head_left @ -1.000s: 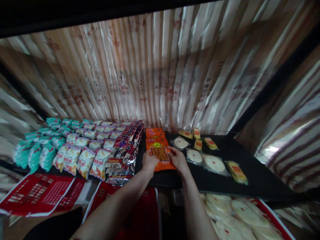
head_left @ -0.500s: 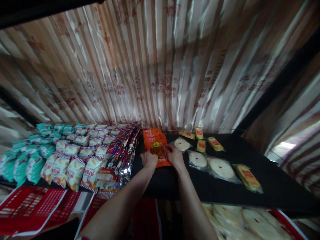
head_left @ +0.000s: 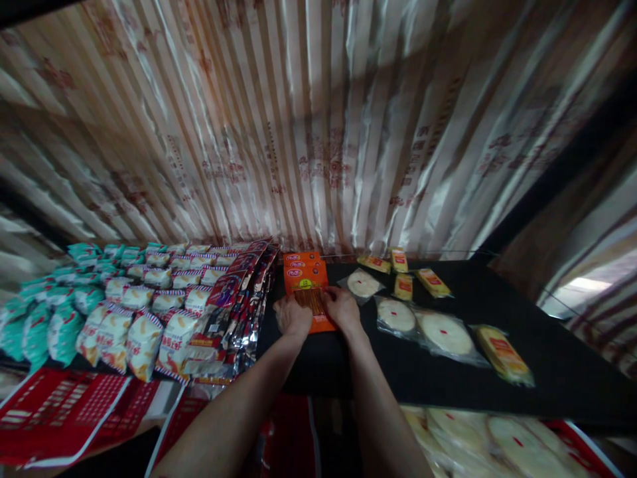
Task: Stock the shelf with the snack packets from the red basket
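Note:
An orange snack packet point(head_left: 311, 302) with brown strips showing through its clear window lies on the black shelf point(head_left: 393, 378). It overlaps more orange packets point(head_left: 304, 259) stacked behind it. My left hand point(head_left: 293, 317) grips its left edge, fingers curled and thumb over the front. On the opposite edge, my right hand point(head_left: 342, 309) is closed with its fingertips on the wrapper. The undersides of my fingers are hidden. Close to my left hand stand dark, shiny packets point(head_left: 233, 292) in a leaning row.
White snack bags point(head_left: 144, 338) and teal bags point(head_left: 64, 332) fill the left. Round flat packs point(head_left: 444, 333) and yellow packs point(head_left: 502, 352) lie at the right. Red baskets point(head_left: 64, 411) sit below the front edge, and a striped sheet point(head_left: 318, 133) hangs behind.
The view has shifted slightly. Both hands stay at the sides of the orange packet, which lies nearly in the same place; the left hand sits slightly farther left.

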A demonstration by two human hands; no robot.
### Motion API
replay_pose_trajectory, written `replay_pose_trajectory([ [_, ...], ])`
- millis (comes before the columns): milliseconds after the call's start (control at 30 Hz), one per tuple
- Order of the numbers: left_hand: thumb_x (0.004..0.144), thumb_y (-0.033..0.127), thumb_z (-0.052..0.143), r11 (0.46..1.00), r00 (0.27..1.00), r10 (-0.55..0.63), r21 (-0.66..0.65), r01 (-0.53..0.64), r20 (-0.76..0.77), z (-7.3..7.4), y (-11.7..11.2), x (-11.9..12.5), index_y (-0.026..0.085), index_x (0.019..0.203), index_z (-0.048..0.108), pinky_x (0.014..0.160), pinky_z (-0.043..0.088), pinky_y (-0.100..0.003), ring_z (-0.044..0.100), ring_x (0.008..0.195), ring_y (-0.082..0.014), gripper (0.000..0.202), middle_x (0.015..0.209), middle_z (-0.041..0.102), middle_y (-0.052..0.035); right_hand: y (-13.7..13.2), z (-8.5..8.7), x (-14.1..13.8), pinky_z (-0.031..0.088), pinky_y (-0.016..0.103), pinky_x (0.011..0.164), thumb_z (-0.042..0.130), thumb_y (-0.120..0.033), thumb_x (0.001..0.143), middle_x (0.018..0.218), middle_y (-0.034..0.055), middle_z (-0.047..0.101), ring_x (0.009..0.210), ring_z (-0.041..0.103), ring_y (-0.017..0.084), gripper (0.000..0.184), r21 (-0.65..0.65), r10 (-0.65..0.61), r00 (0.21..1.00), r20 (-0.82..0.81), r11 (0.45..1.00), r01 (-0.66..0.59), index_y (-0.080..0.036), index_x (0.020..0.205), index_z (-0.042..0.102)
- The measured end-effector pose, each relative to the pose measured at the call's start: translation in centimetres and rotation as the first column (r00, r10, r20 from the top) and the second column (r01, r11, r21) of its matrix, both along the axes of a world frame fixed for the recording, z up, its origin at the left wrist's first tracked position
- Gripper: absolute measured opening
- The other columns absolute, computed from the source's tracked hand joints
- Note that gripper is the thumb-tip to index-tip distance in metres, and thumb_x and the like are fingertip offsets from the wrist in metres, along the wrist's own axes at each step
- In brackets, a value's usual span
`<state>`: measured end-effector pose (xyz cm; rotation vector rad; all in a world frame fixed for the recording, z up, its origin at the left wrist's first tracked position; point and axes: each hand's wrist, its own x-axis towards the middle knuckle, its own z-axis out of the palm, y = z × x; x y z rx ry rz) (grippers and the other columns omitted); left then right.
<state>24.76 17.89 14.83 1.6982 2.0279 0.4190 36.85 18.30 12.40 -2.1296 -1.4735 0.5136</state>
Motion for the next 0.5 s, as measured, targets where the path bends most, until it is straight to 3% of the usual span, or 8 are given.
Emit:
replay_pose_trajectory([
  [133, 0.079, 0.019, 0.047, 0.999, 0.999, 0.033, -0.022, -0.033, -0.008, 0.0, 0.3, 0.1, 0.013, 0.119, 0.057, 0.1, 0.038, -0.037, 0.046, 0.122, -0.0295, 0.042, 0.127, 0.057, -0.0134, 0.1, -0.3, -0.1, 0.045, 0.03, 0.088, 0.042, -0.032, 0.088, 0.115, 0.0126, 0.066, 0.106, 0.061, 0.024, 0.038, 0.041, -0.02, 1.0, 0.009, 0.999, 0.019, -0.015, 0.116, 0.063],
  [267, 0.079, 0.017, 0.047, 0.999, 1.0, 0.024, -0.034, -0.024, 0.003, 0.1, 0.7, 0.2, 0.015, 0.118, 0.058, 0.099, 0.039, -0.033, 0.049, 0.121, -0.0272, 0.041, 0.127, 0.057, -0.0111, 0.2, -0.4, -0.3, 0.042, 0.03, 0.093, 0.042, -0.029, 0.088, 0.12, 0.0123, 0.063, 0.111, 0.059, 0.023, 0.039, 0.118, -0.022, 1.0, 0.007, 0.993, 0.021, -0.013, 0.118, 0.061],
  [500, 0.082, 0.021, 0.045, 0.999, 1.0, 0.004, -0.033, -0.004, -0.002, 0.0, 0.9, 0.3, 0.012, 0.116, 0.059, 0.099, 0.039, -0.03, 0.05, 0.121, -0.0258, 0.038, 0.126, 0.058, -0.0126, 1.2, -1.6, -0.5, 0.044, 0.027, 0.09, 0.043, -0.026, 0.088, 0.115, 0.0114, 0.066, 0.107, 0.061, 0.022, 0.037, 0.209, 0.04, 0.999, -0.029, 0.977, -0.033, -0.015, 0.119, 0.059],
])
